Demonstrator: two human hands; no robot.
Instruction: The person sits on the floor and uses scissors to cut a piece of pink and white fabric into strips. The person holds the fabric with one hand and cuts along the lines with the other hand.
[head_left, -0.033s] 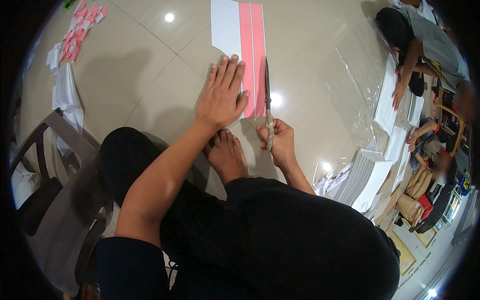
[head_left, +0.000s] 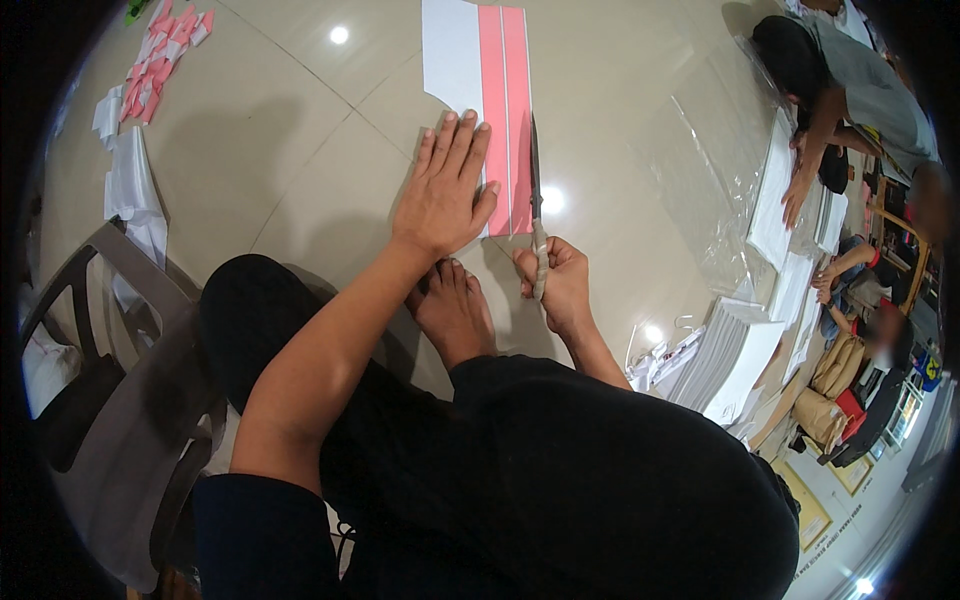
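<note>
A white sheet with pink stripes [head_left: 492, 75], perhaps paper or thin plastic, lies on the tiled floor in front of me. My left hand [head_left: 446, 187] rests flat on its near left part, fingers stretched and the thumb out to the side. In my right hand [head_left: 560, 280] is a pair of scissors [head_left: 536, 190], its handles wrapped in light tape. The blades run along the sheet's right edge and point away from me; whether they are parted I cannot tell. My bare foot [head_left: 458, 310] is just below the sheet.
Pink and white offcuts [head_left: 165, 60] and white sheets [head_left: 137, 190] lie at the left, by a grey plastic chair [head_left: 120, 410]. Clear plastic film [head_left: 700, 180] and a stack of white sheets [head_left: 725, 355] are at the right. A co-worker [head_left: 860, 90] leans over white sheets at the far right.
</note>
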